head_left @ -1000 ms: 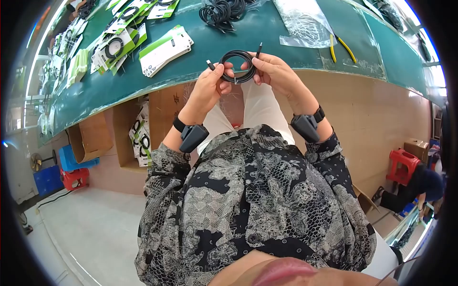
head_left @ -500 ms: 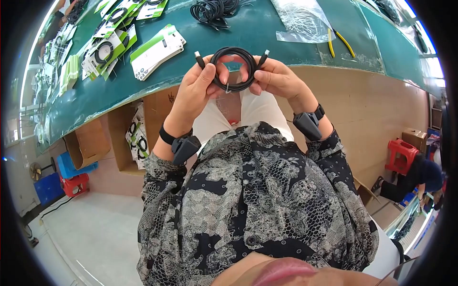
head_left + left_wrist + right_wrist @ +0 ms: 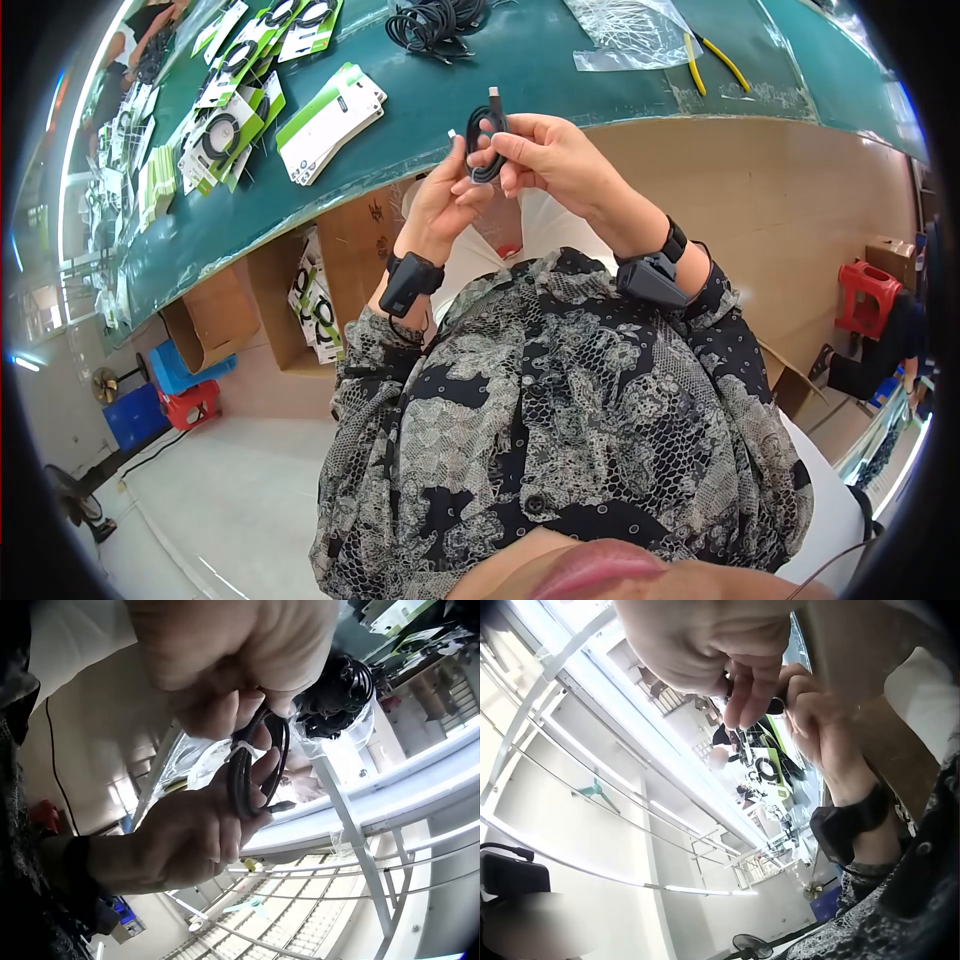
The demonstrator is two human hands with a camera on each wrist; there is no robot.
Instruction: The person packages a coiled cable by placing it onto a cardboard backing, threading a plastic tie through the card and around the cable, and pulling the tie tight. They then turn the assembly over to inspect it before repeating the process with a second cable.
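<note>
A coiled black cable (image 3: 484, 174) is held between the two hands over the table's front edge, turned nearly edge-on in the head view. The right hand (image 3: 552, 162) grips the coil, with one plug (image 3: 494, 99) pointing up above its fingers. At the coil's other side the left hand (image 3: 438, 200) pinches the cable, and a small light connector tip pokes out above its thumb. A white twist tie (image 3: 241, 747) wraps the coil in the left wrist view. In the right wrist view, the right hand (image 3: 712, 652) hides most of the cable.
On the green table (image 3: 420, 100) lie stacked white-and-green cards (image 3: 332, 120), carded cables (image 3: 218, 136), a pile of loose black cables (image 3: 432, 28), a plastic bag of ties (image 3: 636, 36) and yellow-handled pliers (image 3: 694, 66). Open cartons (image 3: 262, 310) stand below the front edge.
The coil, earlier facing the head camera as a wide ring, is now turned edge-on and looks narrow. The hands have come closer together, the left one moving right.
</note>
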